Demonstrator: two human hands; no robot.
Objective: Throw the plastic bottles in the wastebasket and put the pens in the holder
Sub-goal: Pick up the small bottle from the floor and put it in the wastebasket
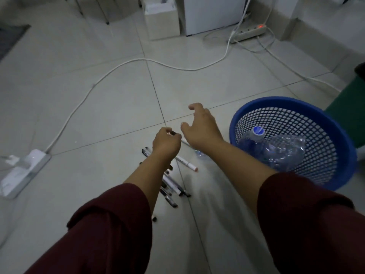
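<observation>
Several pens (171, 186) lie scattered on the tiled floor under my left forearm. My left hand (166, 143) is closed around a dark-tipped pen (173, 133) above them. A white marker (186, 163) lies just to the right of my left wrist. My right hand (201, 126) hovers over the floor with fingers spread and holds nothing. A blue mesh wastebasket (335, 135) stands at the right with crushed clear plastic bottles (276, 149) inside. A small clear plastic piece (201, 155) shows on the floor beneath my right forearm. No pen holder is identifiable.
A white cable (110, 71) snakes across the floor to a white power strip (27, 171) at the left. Another power strip (249, 32), a cardboard box (162, 18) and a white cabinet (213, 14) stand at the back. A dark green object (349, 107) sits behind the basket.
</observation>
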